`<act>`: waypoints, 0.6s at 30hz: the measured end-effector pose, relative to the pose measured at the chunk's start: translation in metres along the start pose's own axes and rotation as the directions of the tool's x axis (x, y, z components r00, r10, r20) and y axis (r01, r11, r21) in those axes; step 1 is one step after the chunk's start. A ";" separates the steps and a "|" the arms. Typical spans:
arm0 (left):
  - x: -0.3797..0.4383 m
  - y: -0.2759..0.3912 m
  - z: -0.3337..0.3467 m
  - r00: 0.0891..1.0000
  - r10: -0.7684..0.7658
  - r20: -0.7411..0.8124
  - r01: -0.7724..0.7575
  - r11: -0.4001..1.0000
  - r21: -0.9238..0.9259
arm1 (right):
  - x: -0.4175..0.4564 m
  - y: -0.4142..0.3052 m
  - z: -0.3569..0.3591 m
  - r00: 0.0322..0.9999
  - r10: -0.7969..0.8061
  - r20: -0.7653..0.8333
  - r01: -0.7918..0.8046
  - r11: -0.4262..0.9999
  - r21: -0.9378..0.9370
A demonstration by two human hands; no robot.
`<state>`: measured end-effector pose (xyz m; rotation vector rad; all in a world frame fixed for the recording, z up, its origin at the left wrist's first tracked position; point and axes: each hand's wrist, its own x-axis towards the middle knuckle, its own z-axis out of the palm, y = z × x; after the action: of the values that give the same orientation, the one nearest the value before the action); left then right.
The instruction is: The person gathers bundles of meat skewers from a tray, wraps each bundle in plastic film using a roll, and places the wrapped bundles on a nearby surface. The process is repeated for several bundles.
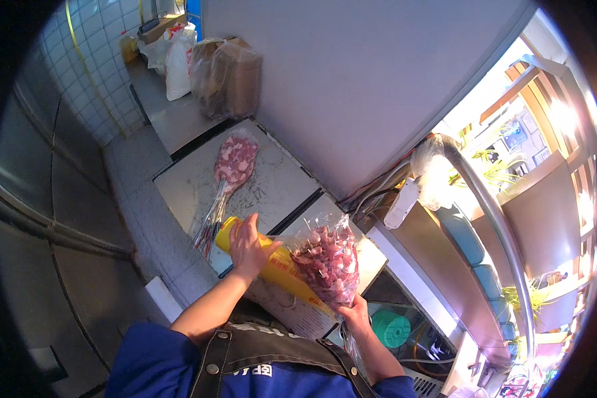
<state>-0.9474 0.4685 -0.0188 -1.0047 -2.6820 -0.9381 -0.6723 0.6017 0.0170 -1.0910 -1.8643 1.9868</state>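
My right hand (355, 314) grips a bundle of raw meat skewers (328, 263) by its lower end, where the sticks come together. Clear plastic film surrounds the meat, and several stick tips poke out at the top. Under the bundle, a long yellow roll, apparently of cling film (278, 268), lies slantwise across the counter and bears red writing. My left hand (248, 248) rests on the far-left part of this roll, thumb and fingers spread. Beyond it, a second film-wrapped bundle of meat skewers (235, 161) lies on the pale, stained countertop (278, 184), its bare sticks pointing towards me.
A cardboard box in clear plastic (234, 74) and a white bag (179, 69) stand at the back. A white power strip (402, 204) and a curved metal pipe (492, 209) are at right. A green round container (390, 328) sits beside my right forearm. Metal doors (25, 239) line the left.
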 end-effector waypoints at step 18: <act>-0.005 -0.011 -0.007 0.994 0.102 0.050 -0.102 0.995 -0.010 | -0.010 0.022 -0.019 0.991 0.116 -0.072 -0.069 0.880 0.470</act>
<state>-0.9507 0.4547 -0.0202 -1.1700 -2.6400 -0.9156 -0.6455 0.6065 0.0019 -1.1163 -1.2023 2.2247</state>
